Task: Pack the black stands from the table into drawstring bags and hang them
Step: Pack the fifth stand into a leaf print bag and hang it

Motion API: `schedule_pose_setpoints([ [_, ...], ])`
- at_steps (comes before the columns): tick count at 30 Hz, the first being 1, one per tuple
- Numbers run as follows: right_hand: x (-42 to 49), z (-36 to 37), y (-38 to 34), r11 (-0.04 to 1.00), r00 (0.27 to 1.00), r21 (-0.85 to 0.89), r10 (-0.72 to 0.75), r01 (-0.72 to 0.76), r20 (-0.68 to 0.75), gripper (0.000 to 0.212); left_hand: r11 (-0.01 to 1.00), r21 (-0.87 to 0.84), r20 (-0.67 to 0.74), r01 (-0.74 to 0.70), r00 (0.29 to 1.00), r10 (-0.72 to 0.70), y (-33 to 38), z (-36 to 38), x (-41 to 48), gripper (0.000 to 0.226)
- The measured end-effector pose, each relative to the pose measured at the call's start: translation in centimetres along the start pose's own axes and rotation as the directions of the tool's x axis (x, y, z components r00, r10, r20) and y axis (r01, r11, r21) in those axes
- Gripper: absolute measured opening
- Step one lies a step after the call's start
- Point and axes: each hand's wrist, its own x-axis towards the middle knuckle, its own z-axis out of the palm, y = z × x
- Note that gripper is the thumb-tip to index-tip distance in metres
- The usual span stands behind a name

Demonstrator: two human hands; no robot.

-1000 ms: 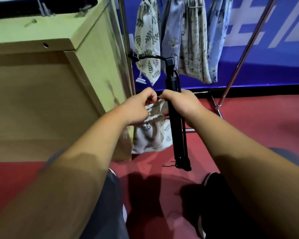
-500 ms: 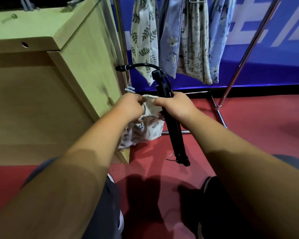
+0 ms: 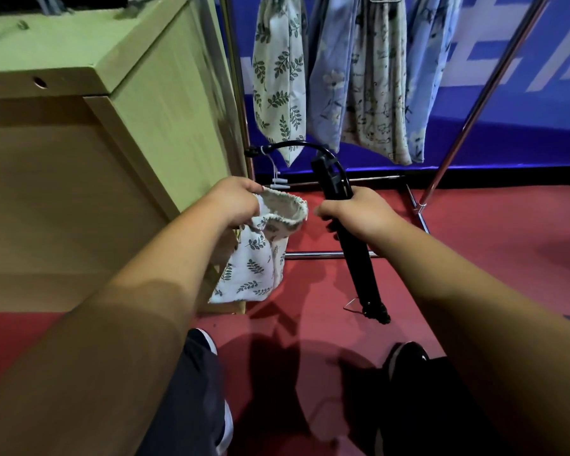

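view: single head-worn wide-angle camera, at the person's eye point
facing: forward and steeply down, past both forearms to the red floor (image 3: 474, 241)
near: left hand (image 3: 234, 200) gripping leaf-print white cloth bag (image 3: 260, 258), right hand (image 3: 359, 213) gripping black folded pole-shaped stand (image 3: 359, 258), mid-frame, close
left edge: pale wooden table (image 3: 165, 103), very close
top: slanted chrome rack pole (image 3: 468, 116), hanging patterned cloth bags (image 3: 278, 77), farther off
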Motion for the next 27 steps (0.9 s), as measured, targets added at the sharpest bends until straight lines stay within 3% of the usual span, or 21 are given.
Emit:
schedule_pose_setpoints([
  [10, 0.7, -0.6, 1.6, 0.986, 0.998, -0.158, 0.054, -0.053, 0.007, 0.020, 0.979, -0.203, -0.055, -0.005, 0.998, -0.006, -0.2, -0.1, 0.6, 0.046],
  [21, 0.7, -1.4, 2.0, 0.928, 0.988, -0.340, 0.145, -0.152, -0.048, 0.025, 0.999, -0.050, -0.181, -0.016, 0.984, 0.007, 0.1, 0.1, 0.3, 0.070],
  [27, 0.7, -1.6, 2.6, 0.850, 0.992, -0.514, 0.125, -0.113, -0.011, 0.031, 0.997, 0.001, -0.135, -0.075, 0.988, 0.075, 0.3, 0.4, 0.6, 0.071],
])
